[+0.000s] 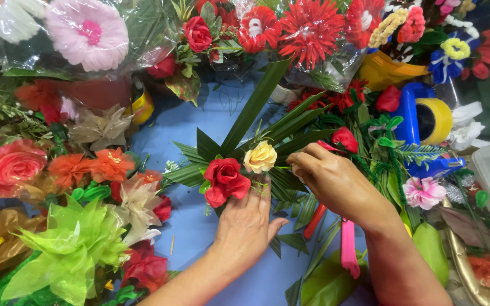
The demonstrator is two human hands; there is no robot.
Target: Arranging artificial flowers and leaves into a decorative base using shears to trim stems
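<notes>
My left hand (246, 224) presses down on a flat arrangement of long green leaves (256, 102) on the blue table (165, 127), its fingers just under a red artificial rose (225, 180). Beside the rose sits a pale yellow rose (260, 157). My right hand (333, 180) pinches the stem area right of the yellow rose, fingers closed on it. Another red flower (344, 137) lies just behind that hand.
Artificial flowers lie piled at the left, among them a lime green one (69, 249) and an orange one (112, 163). Wrapped bouquets (89, 31) line the back. A blue tape dispenser (423, 122), pink-handled tool (348, 246) and red-handled tool (315, 221) lie at right.
</notes>
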